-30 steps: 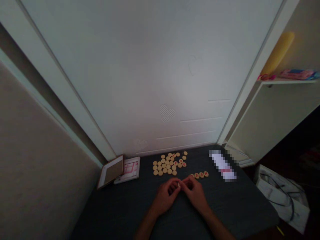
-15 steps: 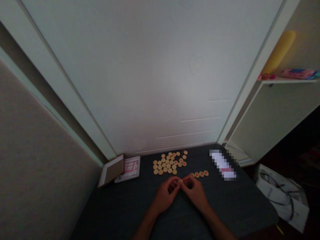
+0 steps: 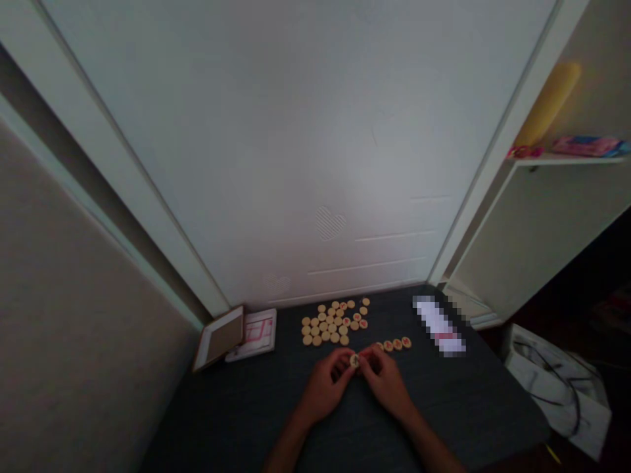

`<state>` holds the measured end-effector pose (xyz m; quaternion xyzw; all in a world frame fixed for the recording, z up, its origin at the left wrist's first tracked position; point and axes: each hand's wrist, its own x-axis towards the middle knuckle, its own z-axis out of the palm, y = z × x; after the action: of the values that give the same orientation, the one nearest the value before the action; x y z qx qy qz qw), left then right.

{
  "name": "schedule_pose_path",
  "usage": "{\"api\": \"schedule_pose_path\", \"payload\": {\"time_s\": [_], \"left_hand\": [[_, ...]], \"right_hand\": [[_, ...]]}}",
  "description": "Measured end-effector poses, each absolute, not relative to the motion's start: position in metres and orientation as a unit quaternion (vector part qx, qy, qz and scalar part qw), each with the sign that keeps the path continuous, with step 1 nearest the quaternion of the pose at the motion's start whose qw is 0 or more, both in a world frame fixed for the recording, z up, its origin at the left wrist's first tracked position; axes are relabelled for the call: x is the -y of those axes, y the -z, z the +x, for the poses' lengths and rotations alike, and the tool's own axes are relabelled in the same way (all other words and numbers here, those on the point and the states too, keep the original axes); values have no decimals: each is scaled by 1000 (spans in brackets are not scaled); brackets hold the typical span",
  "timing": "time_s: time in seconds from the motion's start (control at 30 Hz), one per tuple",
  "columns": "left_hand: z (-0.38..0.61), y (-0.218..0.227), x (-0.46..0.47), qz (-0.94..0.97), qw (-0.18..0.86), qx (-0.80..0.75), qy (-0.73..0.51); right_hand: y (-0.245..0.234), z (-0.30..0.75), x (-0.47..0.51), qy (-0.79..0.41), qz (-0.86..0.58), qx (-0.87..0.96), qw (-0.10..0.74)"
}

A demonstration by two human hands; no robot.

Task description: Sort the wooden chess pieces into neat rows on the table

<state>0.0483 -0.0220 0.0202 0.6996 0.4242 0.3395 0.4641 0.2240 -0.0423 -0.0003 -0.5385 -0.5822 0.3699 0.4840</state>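
Between my fingertips is a round wooden Chinese chess piece (image 3: 354, 360), its face turned up and showing a dark character. My left hand (image 3: 324, 387) pinches it from the left, thumb and forefinger closed on its edge. From the other side, my right hand (image 3: 387, 384) closes its thumb and fingers on the same piece. Just beyond the right hand runs a short row of chess pieces (image 3: 397, 344) with red characters, its left end partly hidden by the fingers. A loose cluster of chess pieces (image 3: 323, 326) lies farther back, mostly blank side up, a few showing red characters.
On the dark table (image 3: 236, 414), an open box lid (image 3: 221, 338) leans over a white-and-pink box (image 3: 259, 334) at the left. A blurred-out pale object (image 3: 438, 325) lies at the right. Behind stands a white panel (image 3: 296, 164); a white bag (image 3: 562, 387) sits beyond the right edge.
The piece between my fingers has been tilted, so its dark character now faces me; before, its marking did not show. Both hands stay in nearly the same place.
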Motion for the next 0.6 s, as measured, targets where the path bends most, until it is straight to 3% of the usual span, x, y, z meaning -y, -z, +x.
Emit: {"api": "schedule_pose_path", "payload": {"time_s": [0.6], "left_hand": [[46, -21, 22, 713, 447, -429, -326]], "right_hand": [[0, 222, 42, -356, -544, 583, 488]]}}
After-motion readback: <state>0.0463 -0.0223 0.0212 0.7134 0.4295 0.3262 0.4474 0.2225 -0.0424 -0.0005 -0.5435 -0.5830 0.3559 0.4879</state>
